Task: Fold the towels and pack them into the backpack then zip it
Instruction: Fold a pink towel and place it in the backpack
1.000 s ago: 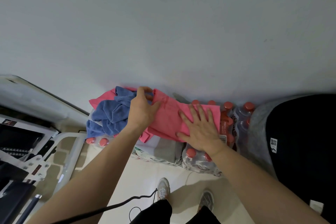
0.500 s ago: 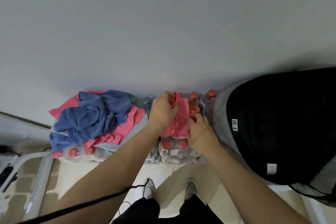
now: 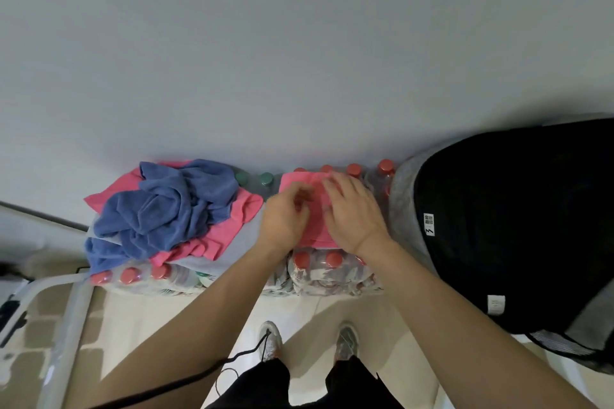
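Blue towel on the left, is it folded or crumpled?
Crumpled: the blue towel lies bunched in loose, uneven wrinkles on a pink towel, with no flat folded edges.

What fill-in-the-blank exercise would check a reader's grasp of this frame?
1. The folded towel beneath the left hand and right hand is ____ in colour.
2. The crumpled blue towel lies to the ____ of the folded towel.
3. The bottles under the folded towel have ____ caps.

Missing words: pink; left; red.
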